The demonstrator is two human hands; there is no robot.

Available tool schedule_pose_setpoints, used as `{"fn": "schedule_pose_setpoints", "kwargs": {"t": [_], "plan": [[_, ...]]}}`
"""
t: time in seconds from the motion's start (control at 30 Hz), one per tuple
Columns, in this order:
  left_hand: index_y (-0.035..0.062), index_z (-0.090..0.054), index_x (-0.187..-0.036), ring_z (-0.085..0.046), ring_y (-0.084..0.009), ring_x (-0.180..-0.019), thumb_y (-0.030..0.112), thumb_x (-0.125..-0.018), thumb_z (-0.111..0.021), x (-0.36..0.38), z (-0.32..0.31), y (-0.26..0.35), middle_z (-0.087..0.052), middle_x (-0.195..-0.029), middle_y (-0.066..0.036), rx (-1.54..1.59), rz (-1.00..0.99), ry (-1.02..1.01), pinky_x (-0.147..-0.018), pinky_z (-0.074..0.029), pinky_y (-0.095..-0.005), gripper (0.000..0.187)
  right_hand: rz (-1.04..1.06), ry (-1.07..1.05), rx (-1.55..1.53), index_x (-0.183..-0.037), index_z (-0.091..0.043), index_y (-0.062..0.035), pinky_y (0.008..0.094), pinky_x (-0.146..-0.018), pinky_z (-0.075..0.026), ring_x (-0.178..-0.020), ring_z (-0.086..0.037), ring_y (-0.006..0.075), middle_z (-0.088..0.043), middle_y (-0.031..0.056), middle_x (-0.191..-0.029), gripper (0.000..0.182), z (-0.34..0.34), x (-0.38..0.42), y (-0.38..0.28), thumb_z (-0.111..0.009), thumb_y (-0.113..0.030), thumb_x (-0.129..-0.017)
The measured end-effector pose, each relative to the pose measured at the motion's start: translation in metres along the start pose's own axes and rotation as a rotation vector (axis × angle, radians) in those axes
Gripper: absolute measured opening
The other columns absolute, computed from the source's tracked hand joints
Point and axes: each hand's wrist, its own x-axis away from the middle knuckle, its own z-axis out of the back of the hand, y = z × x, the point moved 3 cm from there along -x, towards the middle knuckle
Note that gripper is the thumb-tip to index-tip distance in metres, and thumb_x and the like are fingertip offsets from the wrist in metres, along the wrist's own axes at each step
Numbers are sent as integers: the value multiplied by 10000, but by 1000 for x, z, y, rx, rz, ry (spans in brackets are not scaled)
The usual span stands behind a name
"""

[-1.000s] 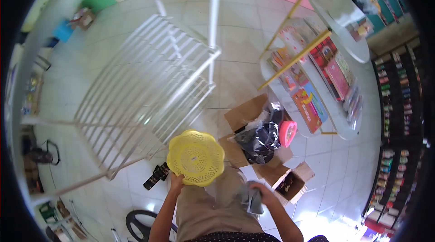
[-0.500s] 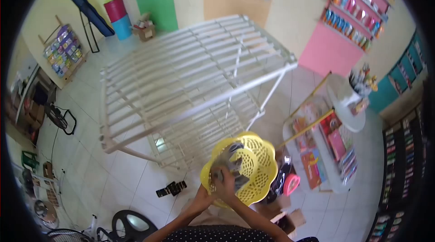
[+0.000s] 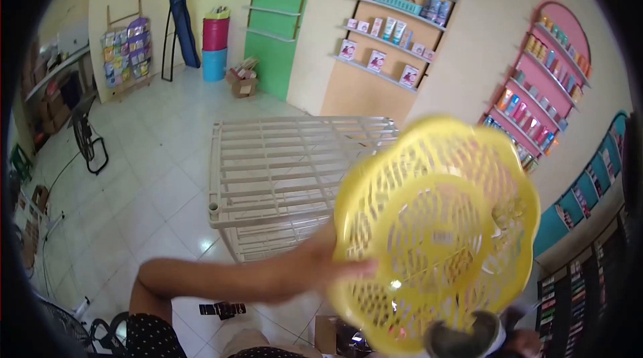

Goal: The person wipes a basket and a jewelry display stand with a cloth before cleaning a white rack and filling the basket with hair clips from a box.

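A yellow openwork plastic basket point(image 3: 439, 224) is raised and tilted up on edge at centre right. My left hand point(image 3: 321, 264) grips its left rim, the thumb lying over the face. Low at the right, partly cut off and blurred, my right hand point(image 3: 526, 343) is closed beside a dark grey object point(image 3: 462, 339) with a pale edge. That object overlaps the basket's lower rim; blur hides what it is. Behind the basket stands a cream slatted rack point(image 3: 281, 174).
An open cardboard box point(image 3: 326, 334) and a dark strapped item point(image 3: 222, 309) lie on the floor below. Stocked wall shelves point(image 3: 402, 43) rise behind the rack. A floor fan point(image 3: 84, 133) stands at left, and dark shelving point(image 3: 579, 291) lines the right.
The basket has gone from lying low with grey items in it to being tilted up, farther right and nearer the camera. My hands have moved apart. The view has shifted toward the wall shelves.
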Motion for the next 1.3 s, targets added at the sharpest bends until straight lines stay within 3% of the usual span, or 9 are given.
{"fn": "schedule_pose_setpoints", "kwargs": {"t": [0.07, 0.13, 0.23, 0.9, 0.97, 1.07, 1.13, 1.2, 1.3], "plan": [[58, -45, -1292, -441, -262, -1071, 149, -830, -472, -13, 13, 28, -337, -1230, -165, -1, -10, 82, -823, -453, -423, 636, -17, 381, 461, -964, -519, 20, 252, -558, -382, -605, -472, 149, -494, 43, -727, 525, -49, 14, 14, -678, -352, -630], [58, -154, -1272, -493, -311, -1015, 174, -834, -455, -27, 36, 37, -400, -1187, -166, 122, -120, 126, -811, -450, -470, 544, -316, -547, 269, -1103, -504, -12, 222, -478, -388, -516, -467, 88, -472, 7, -621, 761, -46, -20, 49, -750, -389, -489], [56, -259, -1238, -513, -292, -997, 264, -844, -425, -34, 71, 49, -459, -1148, -150, 67, -139, 170, -788, -461, -453, 475, -226, -627, 231, -1155, -474, -71, 217, -458, -387, -465, -472, 89, -513, 29, -565, 673, -119, -48, 69, -727, -42, -532], [-17, -375, -1109, -608, -247, -647, 474, -784, -458, -103, 147, 16, -560, -856, -240, -288, 158, 160, -581, -514, -367, 595, -433, -662, 61, -861, -548, -3, 241, -504, -403, -558, -520, 92, -594, 73, -725, 208, -188, -24, 204, -636, -29, -674], [-15, -383, -1106, -597, -206, -593, 568, -771, -424, -57, 153, 39, -566, -871, -217, -637, 14, 477, -490, -489, -316, 673, -210, -702, 454, -791, -609, -13, 260, -545, -396, -583, -510, 111, -587, 81, -709, 135, -155, -10, 226, -633, -84, -679], [41, -489, -1037, -575, -152, -633, 129, -817, -447, 73, 166, 30, -597, -797, -81, -732, -878, 936, -514, -422, -230, 241, -480, -398, 447, -954, -584, 13, 271, -585, -430, -643, -529, 133, -610, 114, -778, 217, -79, 23, 194, -557, -127, -790], [34, -468, -1049, -554, -125, -613, 101, -812, -419, 161, 175, -28, -583, -764, -78, -574, -952, 1540, -503, -399, -212, 252, -589, -121, 319, -1098, -492, 21, 259, -611, -445, -689, -545, 153, -607, 109, -807, 326, -61, 63, 141, -546, -122, -810], [-4, -476, -1007, -521, -97, -606, 66, -793, -447, 228, 208, -132, -581, -748, -63, -536, -796, 1974, -514, -377, -200, 228, -516, -326, 139, -922, -525, 6, 294, -579, -427, -601, -506, 175, -518, 69, -641, 246, -78, 102, 94, -594, -170, -765], [20, -500, -977, -574, -199, -665, 102, -755, -508, 292, 230, -320, -601, -748, -89, -692, 217, 2070, -628, -431, -312, 237, -942, -980, 91, -814, -592, -16, 244, -595, -445, -679, -534, 118, -596, 88, -810, 98, -121, 212, 71, -564, -51, -727]]}}
